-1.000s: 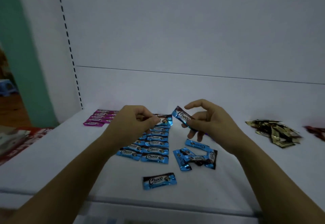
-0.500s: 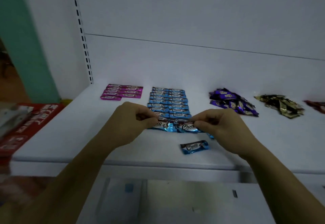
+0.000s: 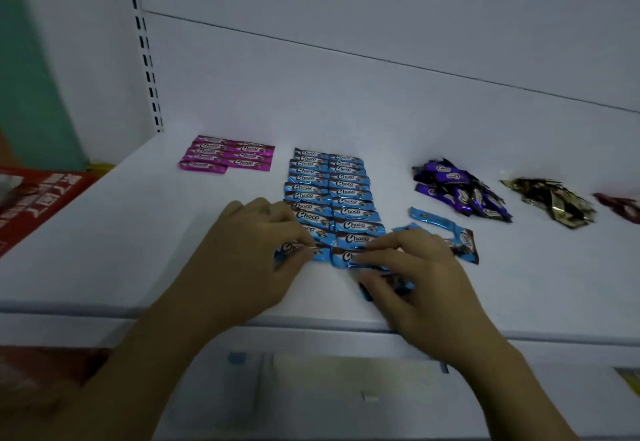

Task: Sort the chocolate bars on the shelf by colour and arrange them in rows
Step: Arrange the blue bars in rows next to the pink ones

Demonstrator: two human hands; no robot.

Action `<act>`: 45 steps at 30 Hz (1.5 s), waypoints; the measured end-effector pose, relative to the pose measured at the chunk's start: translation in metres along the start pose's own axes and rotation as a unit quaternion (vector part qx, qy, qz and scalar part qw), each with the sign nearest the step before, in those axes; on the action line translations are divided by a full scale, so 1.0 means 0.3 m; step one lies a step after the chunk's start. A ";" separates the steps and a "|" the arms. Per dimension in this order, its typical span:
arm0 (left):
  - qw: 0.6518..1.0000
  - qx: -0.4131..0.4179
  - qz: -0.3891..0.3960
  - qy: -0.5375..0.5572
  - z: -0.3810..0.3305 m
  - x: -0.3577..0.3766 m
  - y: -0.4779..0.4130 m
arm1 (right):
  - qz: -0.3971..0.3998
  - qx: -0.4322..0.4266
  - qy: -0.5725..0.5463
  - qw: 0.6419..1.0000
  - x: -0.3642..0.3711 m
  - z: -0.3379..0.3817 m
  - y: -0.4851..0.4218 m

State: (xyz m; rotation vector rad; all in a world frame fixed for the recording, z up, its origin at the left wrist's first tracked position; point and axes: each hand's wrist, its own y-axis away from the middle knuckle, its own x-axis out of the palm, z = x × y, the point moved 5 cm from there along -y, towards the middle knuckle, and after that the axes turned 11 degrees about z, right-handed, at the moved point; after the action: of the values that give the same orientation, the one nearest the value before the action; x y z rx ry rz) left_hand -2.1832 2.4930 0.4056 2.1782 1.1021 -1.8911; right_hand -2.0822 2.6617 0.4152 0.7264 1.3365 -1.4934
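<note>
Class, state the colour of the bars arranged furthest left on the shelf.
Pink bars, clearest in head view.

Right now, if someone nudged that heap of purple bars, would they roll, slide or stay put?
The purple bars would probably slide, not roll: they look flat. Their glossy wrappers likely slip over each other, so the loose heap may spread.

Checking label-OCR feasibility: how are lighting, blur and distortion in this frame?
Head view: dim, bluish light, no hard shadows; head view: Choco print on the blue rows readable, softer on the blue bar in the left hand; head view: gold pile glints; head view: red box at the left edge smeared, back-panel seam tilted, slightly bowed.
</note>
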 end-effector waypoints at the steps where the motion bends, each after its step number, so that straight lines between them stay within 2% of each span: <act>1: 1.000 0.011 0.016 -0.006 -0.006 0.007 -0.002 | 0.012 -0.005 0.019 1.000 0.012 0.002 -0.001; 5: 0.998 0.026 0.054 -0.013 -0.015 0.026 0.004 | 0.020 0.010 0.010 1.000 0.026 0.001 0.003; 14: 0.997 0.032 0.063 -0.036 -0.028 0.030 0.001 | 0.010 0.044 0.018 0.999 0.028 -0.006 0.010; 18: 0.997 0.006 0.049 -0.067 -0.022 0.019 -0.003 | 0.014 0.048 0.007 0.999 0.026 -0.009 0.000; 25: 0.994 -0.012 0.091 -0.063 -0.027 0.033 -0.006 | 0.115 0.067 0.032 0.991 0.044 -0.005 -0.007; 33: 0.990 -0.031 0.111 -0.078 -0.022 0.033 -0.008 | 0.140 0.071 0.027 0.987 0.046 -0.016 -0.007; 36: 0.986 -0.060 0.144 -0.055 -0.011 0.036 -0.013 | 0.129 0.079 0.020 0.988 0.039 -0.015 -0.007; 40: 0.959 -0.109 0.251 -0.067 0.004 0.072 -0.016 | 0.169 0.086 0.038 0.981 0.049 -0.009 -0.015; 45: 0.973 -0.093 0.199 -0.076 -0.001 0.058 -0.005 | 0.207 0.096 0.047 0.972 0.049 -0.005 -0.021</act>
State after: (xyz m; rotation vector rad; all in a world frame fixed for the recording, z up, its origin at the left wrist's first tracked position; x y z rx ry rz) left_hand -2.1837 2.5024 0.3908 1.9364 0.7153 -1.6714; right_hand -2.0936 2.6589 0.4042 1.1370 1.0349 -1.2691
